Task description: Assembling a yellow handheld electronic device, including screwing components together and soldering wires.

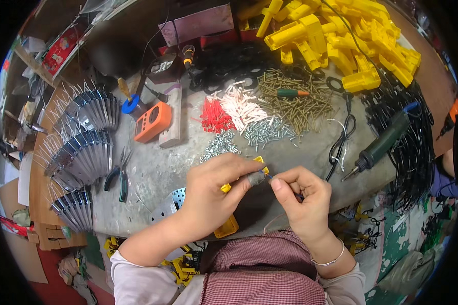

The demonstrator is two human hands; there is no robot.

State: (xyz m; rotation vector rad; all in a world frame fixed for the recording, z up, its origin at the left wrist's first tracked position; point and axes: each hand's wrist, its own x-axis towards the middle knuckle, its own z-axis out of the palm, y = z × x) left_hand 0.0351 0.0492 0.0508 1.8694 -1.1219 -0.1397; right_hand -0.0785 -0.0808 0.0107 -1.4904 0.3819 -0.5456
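Note:
My left hand [213, 185] is closed around a yellow plastic housing [228, 228], parts of which show above and below the fingers. Grey wrapping covers the tip of its thumb. Just to the right, my right hand [306, 201] pinches a thin blue wire [267, 175] between thumb and forefinger, with the fingertips of both hands almost touching. A perforated metal plate [169, 204] sticks out to the left of my left hand, partly hidden by it. Beyond the hands lie small nuts [220, 145] in a loose heap.
Behind lie silver screws [269, 133], red sleeves [216, 116], white sleeves [241, 104] and long brass-coloured screws [295, 101]. Metal plates with wires [84, 157], pliers [119, 178] and an orange meter [152, 122] stand left. Rightward are an electric screwdriver [384, 140], black cables [407, 168] and yellow housings [351, 46].

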